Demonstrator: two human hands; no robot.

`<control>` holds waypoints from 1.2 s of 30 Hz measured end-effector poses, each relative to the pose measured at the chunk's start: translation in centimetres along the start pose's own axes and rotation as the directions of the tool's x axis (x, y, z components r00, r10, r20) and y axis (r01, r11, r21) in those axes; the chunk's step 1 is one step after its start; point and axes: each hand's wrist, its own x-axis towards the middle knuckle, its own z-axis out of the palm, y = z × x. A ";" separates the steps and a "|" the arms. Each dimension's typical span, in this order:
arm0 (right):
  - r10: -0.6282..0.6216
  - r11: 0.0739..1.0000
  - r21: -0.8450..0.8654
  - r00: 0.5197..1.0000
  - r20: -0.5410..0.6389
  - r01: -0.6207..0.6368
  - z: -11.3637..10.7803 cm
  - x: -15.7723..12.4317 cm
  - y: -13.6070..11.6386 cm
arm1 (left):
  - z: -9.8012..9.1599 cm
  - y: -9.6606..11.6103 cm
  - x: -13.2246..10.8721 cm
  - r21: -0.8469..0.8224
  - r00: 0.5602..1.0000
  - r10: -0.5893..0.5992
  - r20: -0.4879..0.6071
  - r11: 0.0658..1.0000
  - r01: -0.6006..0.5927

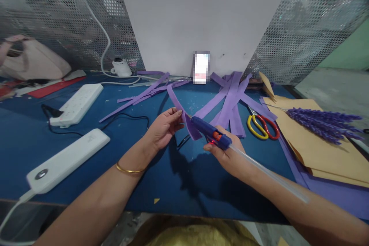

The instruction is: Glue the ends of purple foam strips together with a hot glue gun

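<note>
My left hand (170, 125) pinches a narrow purple strip (179, 104) between thumb and fingers, above the blue table. In my right hand (227, 148) is a blue hot glue gun (209, 127), its nozzle touching or very close to the strip. A small red light glows on the gun, and a long clear glue stick (268, 172) sticks out of its back, lying along my right forearm. More purple strips (230, 102) lie crossed in a pile beyond the gun. Thinner purple strips (144, 94) are spread farther left.
Scissors (263, 126) with yellow and red handles lie right of the pile. Brown paper (323, 157) and purple lavender sprigs (323, 123) are at the right. A white power strip (77, 103), a long white device (69, 161) and black cable occupy the left. A lit phone (201, 68) leans against a white board (201, 15).
</note>
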 end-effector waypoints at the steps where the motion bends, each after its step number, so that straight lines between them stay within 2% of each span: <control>1: -0.003 1.000 -0.001 1.000 -0.002 0.003 0.0 0.0 0.0 | 0.0 0.0 0.0 -0.001 1.000 0.002 0.000 1.000 -0.002; 11: 0.002 1.000 -0.011 1.000 0.003 -0.002 -0.1 0.0 -0.1 | -0.2 0.3 0.0 0.020 1.000 0.022 -0.006 1.000 -0.022; 36: -0.007 1.000 -0.026 1.000 -0.005 0.007 -0.2 0.0 0.0 | -0.4 0.8 0.2 -0.055 0.995 0.062 -0.075 0.996 -0.066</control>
